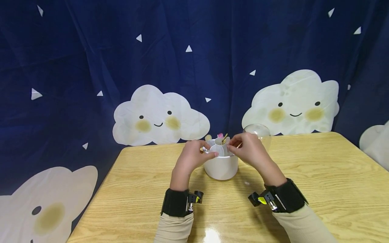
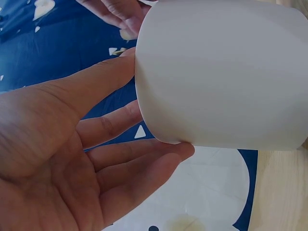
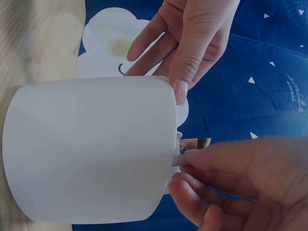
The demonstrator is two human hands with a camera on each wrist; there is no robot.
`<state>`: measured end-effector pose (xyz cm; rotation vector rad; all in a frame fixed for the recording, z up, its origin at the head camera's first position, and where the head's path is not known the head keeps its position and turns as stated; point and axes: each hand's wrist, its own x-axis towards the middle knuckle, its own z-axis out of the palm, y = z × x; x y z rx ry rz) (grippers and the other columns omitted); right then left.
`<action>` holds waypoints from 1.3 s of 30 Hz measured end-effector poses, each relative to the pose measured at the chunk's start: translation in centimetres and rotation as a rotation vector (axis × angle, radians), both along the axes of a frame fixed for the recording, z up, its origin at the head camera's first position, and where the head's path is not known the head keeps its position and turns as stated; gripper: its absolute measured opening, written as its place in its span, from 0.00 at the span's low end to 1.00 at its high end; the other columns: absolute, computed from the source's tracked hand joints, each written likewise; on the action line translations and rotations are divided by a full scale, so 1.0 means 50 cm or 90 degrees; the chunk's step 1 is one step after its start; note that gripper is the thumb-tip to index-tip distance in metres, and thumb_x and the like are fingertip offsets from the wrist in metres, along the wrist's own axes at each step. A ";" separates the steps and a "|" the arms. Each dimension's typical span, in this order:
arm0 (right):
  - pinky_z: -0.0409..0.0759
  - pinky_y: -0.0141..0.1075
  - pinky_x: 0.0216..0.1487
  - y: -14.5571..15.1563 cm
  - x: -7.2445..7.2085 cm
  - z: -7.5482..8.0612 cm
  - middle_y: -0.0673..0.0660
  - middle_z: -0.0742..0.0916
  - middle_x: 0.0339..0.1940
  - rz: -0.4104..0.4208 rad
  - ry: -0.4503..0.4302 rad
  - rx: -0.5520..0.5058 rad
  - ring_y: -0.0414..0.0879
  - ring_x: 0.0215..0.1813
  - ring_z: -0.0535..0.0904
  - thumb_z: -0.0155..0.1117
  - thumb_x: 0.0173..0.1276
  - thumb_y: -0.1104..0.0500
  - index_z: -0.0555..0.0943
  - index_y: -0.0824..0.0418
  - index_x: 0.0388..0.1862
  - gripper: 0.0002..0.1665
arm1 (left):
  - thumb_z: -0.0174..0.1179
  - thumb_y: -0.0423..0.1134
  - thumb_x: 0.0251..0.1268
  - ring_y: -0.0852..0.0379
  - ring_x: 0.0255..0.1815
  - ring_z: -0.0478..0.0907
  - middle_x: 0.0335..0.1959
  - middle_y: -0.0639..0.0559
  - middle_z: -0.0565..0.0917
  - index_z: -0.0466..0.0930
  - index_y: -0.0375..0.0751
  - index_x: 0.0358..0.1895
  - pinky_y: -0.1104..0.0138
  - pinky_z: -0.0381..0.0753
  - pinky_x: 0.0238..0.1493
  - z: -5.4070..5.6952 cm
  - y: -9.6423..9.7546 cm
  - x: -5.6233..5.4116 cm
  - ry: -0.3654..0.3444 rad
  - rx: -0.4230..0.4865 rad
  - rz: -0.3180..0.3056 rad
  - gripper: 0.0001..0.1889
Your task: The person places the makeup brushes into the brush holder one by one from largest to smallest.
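Observation:
A round white container with upright dividers at its top stands on the table; its smooth wall fills much of the left wrist view. My left hand holds its rim, thumb at the front edge and fingers against the left side. On the right, my right hand pinches a small pale piece between thumb and index finger at the rim. What kind of piece it is cannot be made out. A gold stick, a pink item and a beige rounded tip poke up from the container.
Behind my right hand stands a clear dome, partly covered by it. The wooden table reaches back to a dark blue curtain with white clouds. Each wrist wears a black strap with a small camera.

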<state>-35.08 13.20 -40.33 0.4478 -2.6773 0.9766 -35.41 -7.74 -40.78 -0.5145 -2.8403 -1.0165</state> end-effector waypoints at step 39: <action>0.77 0.39 0.33 0.014 0.001 0.006 0.56 0.86 0.26 -0.014 0.008 0.049 0.48 0.30 0.79 0.66 0.68 0.61 0.86 0.67 0.34 0.09 | 0.73 0.47 0.62 0.49 0.43 0.79 0.45 0.44 0.86 0.85 0.34 0.51 0.58 0.81 0.45 0.003 -0.001 0.001 -0.007 -0.007 0.016 0.22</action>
